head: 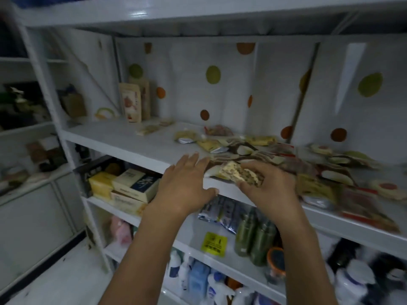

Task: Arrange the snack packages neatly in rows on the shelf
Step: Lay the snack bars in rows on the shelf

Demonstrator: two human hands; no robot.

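Note:
A loose heap of snack packages (259, 150) in yellow, brown and red wrappers lies over the middle and right of the white shelf (123, 139). My right hand (271, 186) grips a clear packet of pale speckled crackers (239, 172) at the shelf's front edge. My left hand (187, 183) lies beside it with straight fingers on the shelf top and its thumb under the front lip, touching the edge of the pile. A lone small packet (148, 129) lies further back on the left.
Tall beige boxes (132, 102) stand at the back left of the shelf. The shelf below carries yellow and cream boxes (125, 188), a silvery bag (222, 214) and green bottles (253, 236). Plastic bottles (198, 280) fill the lowest level. A white upright post (66, 133) frames the left side.

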